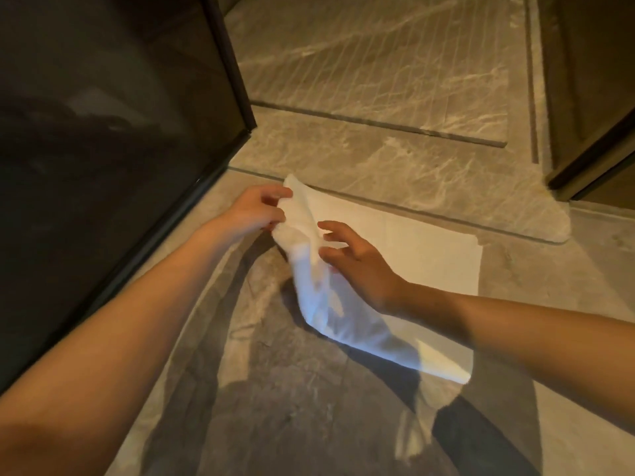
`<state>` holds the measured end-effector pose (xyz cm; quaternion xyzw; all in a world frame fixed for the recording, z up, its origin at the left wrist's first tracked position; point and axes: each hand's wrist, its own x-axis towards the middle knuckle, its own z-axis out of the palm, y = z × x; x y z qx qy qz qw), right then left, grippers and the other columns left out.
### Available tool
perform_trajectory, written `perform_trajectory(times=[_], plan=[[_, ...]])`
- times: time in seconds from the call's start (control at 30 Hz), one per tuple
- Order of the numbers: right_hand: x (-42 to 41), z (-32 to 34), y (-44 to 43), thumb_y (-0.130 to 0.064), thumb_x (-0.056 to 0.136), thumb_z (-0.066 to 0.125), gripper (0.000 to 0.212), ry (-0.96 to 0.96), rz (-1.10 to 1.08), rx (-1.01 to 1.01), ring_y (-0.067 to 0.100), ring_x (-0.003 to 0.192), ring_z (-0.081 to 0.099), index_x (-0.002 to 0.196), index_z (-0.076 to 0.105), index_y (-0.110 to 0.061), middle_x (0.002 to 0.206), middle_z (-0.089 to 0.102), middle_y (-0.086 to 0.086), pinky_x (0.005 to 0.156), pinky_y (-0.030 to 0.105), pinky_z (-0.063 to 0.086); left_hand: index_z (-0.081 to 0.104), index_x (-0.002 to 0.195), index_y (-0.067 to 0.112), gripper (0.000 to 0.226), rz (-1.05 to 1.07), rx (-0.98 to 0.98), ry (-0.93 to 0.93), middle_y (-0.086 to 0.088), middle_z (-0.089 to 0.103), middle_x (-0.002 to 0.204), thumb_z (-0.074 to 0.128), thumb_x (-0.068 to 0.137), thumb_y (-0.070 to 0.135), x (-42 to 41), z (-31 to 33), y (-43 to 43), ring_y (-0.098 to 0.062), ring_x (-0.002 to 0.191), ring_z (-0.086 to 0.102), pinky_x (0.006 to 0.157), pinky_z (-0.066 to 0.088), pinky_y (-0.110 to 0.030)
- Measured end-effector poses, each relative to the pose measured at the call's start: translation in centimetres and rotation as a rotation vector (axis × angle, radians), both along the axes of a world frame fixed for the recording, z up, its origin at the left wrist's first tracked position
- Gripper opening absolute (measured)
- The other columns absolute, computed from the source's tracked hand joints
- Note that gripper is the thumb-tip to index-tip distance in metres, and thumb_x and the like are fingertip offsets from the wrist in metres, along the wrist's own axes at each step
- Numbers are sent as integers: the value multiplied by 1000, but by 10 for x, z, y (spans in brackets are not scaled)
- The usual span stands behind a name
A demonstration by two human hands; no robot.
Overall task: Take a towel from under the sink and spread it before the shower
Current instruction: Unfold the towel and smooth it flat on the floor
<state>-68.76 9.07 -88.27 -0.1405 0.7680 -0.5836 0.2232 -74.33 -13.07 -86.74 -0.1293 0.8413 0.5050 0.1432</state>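
One marble floor (302,427) fills the near ground, bare and shadowed, with open room toward the viewer. On it lies one white towel (405,242), its right part flat, its left part lifted and rumpled. Two hands meet there: the left hand (256,211) pinches the towel's raised far-left edge, and the right hand (354,259) hovers with fingers spread over the folds. The towel's far edge runs along a marble sill (429,173). One dark glass panel (103,132) stands left and one wooden door (591,97) far right.

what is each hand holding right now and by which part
The left hand grips the white towel by its raised corner nearest the glass panel. The right hand holds nothing, fingers spread over the bunched fold.
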Motion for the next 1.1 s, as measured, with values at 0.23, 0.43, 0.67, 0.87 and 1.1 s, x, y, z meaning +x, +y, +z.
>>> perform_trajectory(times=[0.23,0.43,0.67,0.87,1.1], plan=[[-1,-55,58,-39,102,35,64,517,64,887,36,148,10,155,15,-9,161,14,18,119,48,14,31,151,21,56,-575,-756,393,-7,24,160,34,97,38,6,-34,56,-27,147,21,118,15,-40],[6,-80,80,-54,98,17,71,538,139,1031,35,149,-11,156,0,-18,164,-3,11,121,48,-2,19,154,31,55,-774,-806,449,5,10,164,21,102,47,41,-95,73,-19,151,0,121,5,-45],[4,-81,82,-57,97,15,71,549,160,1028,32,148,-14,156,-2,-20,164,-3,8,119,46,-7,13,155,32,55,-739,-833,492,5,9,164,17,103,49,42,-111,69,-16,151,-2,121,8,-44],[3,-80,81,-54,99,19,70,561,169,1015,34,148,-13,156,1,-18,164,-2,11,119,47,-7,15,155,31,56,-729,-808,485,5,10,164,18,102,49,43,-108,70,-17,151,-1,122,5,-43],[-15,-76,87,-57,97,21,73,625,380,1014,34,148,-13,156,-5,-22,164,-5,10,120,47,-6,7,155,32,58,-648,-834,409,3,3,165,10,100,52,66,-106,68,-18,151,-6,122,4,-45]])
